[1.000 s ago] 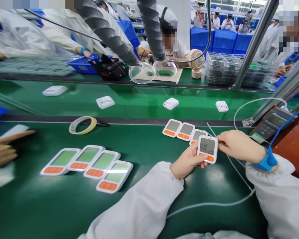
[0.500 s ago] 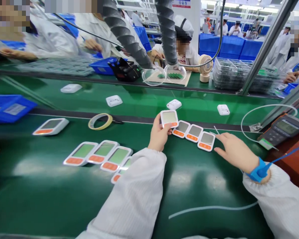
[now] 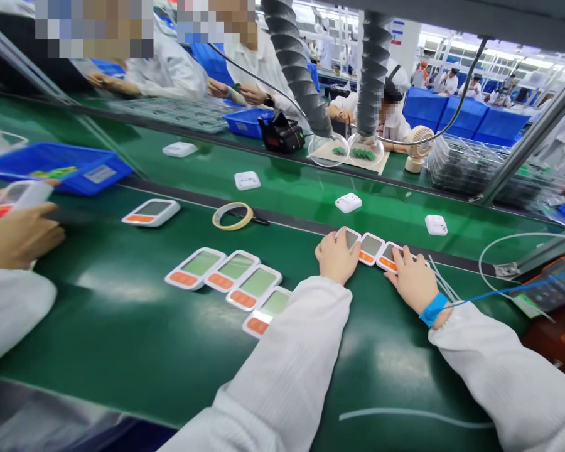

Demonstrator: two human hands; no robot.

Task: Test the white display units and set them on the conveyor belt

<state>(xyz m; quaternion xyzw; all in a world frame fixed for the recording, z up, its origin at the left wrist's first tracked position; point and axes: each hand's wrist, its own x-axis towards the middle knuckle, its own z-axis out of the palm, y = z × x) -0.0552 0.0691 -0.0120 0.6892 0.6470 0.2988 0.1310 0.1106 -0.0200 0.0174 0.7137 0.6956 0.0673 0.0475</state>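
Observation:
A short row of white display devices (image 3: 371, 247) with green screens and orange buttons lies on the dark green bench (image 3: 122, 333). My left hand (image 3: 335, 256) rests curled over the device at the row's left end, covering most of it. At the right end my right hand (image 3: 410, 281) lies flat on another device, fingers spread. A blue wrist strap (image 3: 434, 309) with a blue cord is on my right wrist.
Several more devices (image 3: 226, 281) lie fanned out to the left, and a single one (image 3: 150, 212) sits farther back. A tape roll (image 3: 232, 215), a blue bin (image 3: 61, 164), white square units (image 3: 349, 203) on the belt, a meter (image 3: 550, 285) and a co-worker's hand (image 3: 16, 235) surround them.
My left hand carried the device from in front of me to the left end of the row and set it down. My right hand let go and came down flat on the row's right end.

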